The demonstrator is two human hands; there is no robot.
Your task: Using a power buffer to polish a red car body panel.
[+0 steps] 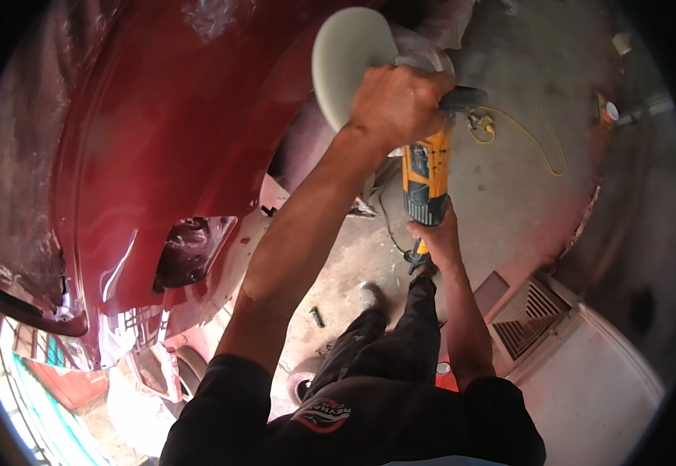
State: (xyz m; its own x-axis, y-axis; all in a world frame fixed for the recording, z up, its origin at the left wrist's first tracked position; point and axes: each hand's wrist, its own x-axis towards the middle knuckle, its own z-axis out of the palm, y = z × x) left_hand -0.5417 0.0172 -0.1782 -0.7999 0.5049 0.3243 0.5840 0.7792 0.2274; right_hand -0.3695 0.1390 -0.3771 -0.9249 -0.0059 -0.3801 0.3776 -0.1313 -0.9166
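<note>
A yellow and black power polisher (429,167) is in both my hands, out in front of me. My left hand (400,99) is closed over its front end, just behind a round cream-coloured pad (346,66). Lower down, my right hand (443,234) wraps round the rear handle, palm partly hidden. The pad stands tilted beside the glossy red car body (175,132) on my left; I cannot tell whether the two touch. Near the bottom of that body is a headlight opening (194,252).
A yellow cord (544,147) trails over the concrete floor at the far right. Near right stands a pale cabinet with a grille (531,317). By my feet lie a small dark object (317,317) and a wheel (301,380). A red container (447,378) sits beside my right arm.
</note>
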